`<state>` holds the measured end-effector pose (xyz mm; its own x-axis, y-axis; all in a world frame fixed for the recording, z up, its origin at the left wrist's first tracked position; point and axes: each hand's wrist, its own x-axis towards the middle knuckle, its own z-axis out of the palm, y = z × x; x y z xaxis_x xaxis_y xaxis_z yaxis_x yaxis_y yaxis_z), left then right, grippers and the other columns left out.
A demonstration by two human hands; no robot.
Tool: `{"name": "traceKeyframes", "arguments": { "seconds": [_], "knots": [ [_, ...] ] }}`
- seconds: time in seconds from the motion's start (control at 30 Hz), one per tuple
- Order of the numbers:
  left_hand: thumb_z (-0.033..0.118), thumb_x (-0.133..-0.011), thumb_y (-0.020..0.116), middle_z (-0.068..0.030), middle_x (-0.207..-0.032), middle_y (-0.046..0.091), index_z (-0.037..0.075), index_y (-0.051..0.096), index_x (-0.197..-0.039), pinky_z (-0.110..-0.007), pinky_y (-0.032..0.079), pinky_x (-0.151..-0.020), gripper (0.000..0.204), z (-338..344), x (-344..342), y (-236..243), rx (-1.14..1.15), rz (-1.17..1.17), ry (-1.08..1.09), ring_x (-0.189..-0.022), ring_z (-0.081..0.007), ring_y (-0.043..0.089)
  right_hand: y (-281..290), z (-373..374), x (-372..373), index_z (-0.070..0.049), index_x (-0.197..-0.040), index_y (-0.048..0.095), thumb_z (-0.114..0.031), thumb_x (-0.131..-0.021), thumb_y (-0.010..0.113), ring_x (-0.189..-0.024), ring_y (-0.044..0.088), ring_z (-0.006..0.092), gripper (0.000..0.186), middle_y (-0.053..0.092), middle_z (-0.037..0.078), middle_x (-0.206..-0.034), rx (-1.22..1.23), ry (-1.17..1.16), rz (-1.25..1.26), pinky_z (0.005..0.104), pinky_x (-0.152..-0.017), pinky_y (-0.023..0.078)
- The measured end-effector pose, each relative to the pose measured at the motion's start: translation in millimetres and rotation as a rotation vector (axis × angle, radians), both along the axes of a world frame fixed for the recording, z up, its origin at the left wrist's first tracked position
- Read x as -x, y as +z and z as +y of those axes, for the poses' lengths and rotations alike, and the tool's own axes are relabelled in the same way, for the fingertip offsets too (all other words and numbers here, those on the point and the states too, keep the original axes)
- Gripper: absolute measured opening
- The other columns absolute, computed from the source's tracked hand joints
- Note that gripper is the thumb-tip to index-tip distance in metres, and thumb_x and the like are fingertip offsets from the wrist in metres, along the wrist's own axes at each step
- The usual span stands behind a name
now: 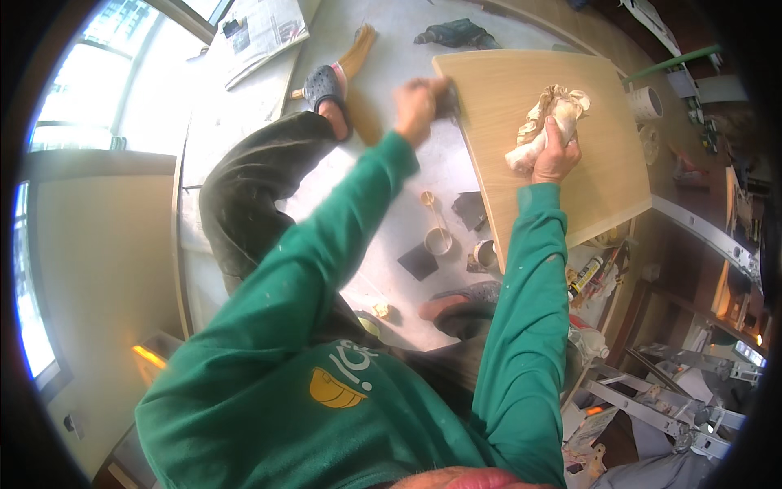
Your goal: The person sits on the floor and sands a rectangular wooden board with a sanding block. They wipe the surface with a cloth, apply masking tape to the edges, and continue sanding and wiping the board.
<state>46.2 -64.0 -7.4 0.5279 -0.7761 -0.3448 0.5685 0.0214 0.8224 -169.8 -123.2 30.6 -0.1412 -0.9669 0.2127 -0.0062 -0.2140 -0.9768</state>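
Observation:
A wide, pale wooden board [603, 191] lies tilted across the right of the head view. My left hand [415, 110], blurred by motion, is closed at the board's left edge. It grips a small dark pad [446, 99], perhaps sandpaper; the blur hides its exact kind. Resting over the board's face, my right hand [557, 155] holds a crumpled cream cloth [542, 130], thumb on top and fingers partly hidden beneath.
Below the board's left edge lie dark square sheets [418, 262], a clear cup [438, 241] and a wooden spoon [428, 198]. A newspaper [265, 37] is at the far left. Tubes [585, 275] and a metal stepladder [652, 411] stand at the right. My legs straddle the work surface.

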Motion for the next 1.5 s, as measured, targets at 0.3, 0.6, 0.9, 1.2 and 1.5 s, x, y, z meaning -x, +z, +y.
{"name": "traceKeyframes", "arguments": {
  "seconds": [0.3, 0.6, 0.9, 1.2, 1.5],
  "knots": [
    [0.008, -0.088, 0.073, -0.0126, -0.084, 0.071, -0.007, 0.069, -0.089, -0.030, 0.056, -0.063, 0.015, 15, 25, -3, -0.104, -0.161, -0.032, -0.071, -0.0186, 0.069, -7, -3, 7, 0.007, -0.114, 0.067, -0.017, -0.083, 0.074, -0.090, 0.064, 0.0200, 0.040, 0.070, 0.011, -0.103, 0.039, 0.001, -0.043, 0.0322, -0.081, 0.051],
    [0.014, -0.087, 0.078, -0.0080, -0.077, 0.068, -0.002, 0.067, -0.089, -0.031, 0.057, -0.059, 0.020, 24, 16, 1, -0.001, -0.098, -0.038, -0.063, -0.0159, 0.065, -10, -7, -3, 0.005, -0.109, 0.070, -0.023, -0.080, 0.076, -0.088, 0.065, 0.0225, 0.041, 0.071, 0.013, -0.098, 0.039, -0.022, -0.024, 0.0345, -0.081, 0.051],
    [0.017, -0.088, 0.079, -0.0076, -0.080, 0.070, -0.001, 0.067, -0.089, -0.027, 0.053, -0.060, 0.022, 88, 94, -2, -0.193, -0.287, -0.235, -0.067, -0.0117, 0.064, -8, -4, 2, 0.005, -0.106, 0.070, -0.022, -0.078, 0.077, -0.087, 0.065, 0.0229, 0.040, 0.072, 0.012, -0.098, 0.066, -0.049, -0.035, 0.0350, -0.081, 0.051],
    [0.020, -0.085, 0.082, -0.0040, -0.080, 0.070, 0.000, 0.068, -0.088, -0.026, 0.052, -0.065, 0.025, 133, 137, -9, -0.071, -0.254, -0.189, -0.070, -0.0100, 0.061, -13, -7, -4, 0.002, -0.099, 0.072, -0.028, -0.076, 0.078, -0.080, 0.068, 0.0247, 0.038, 0.073, 0.014, -0.089, 0.091, -0.048, 0.043, 0.0363, -0.078, 0.052],
    [0.003, -0.088, 0.068, -0.0181, -0.097, 0.073, -0.003, 0.065, -0.091, -0.038, 0.060, -0.081, 0.007, 205, 16, 62, 0.056, -0.156, -0.299, -0.085, -0.0263, 0.072, 87, 67, -8, 0.001, -0.103, 0.070, -0.019, -0.087, 0.070, -0.074, 0.060, 0.0122, 0.026, 0.067, 0.002, -0.088, 0.102, 0.179, -0.285, 0.0276, -0.065, 0.049]
  ]
}}
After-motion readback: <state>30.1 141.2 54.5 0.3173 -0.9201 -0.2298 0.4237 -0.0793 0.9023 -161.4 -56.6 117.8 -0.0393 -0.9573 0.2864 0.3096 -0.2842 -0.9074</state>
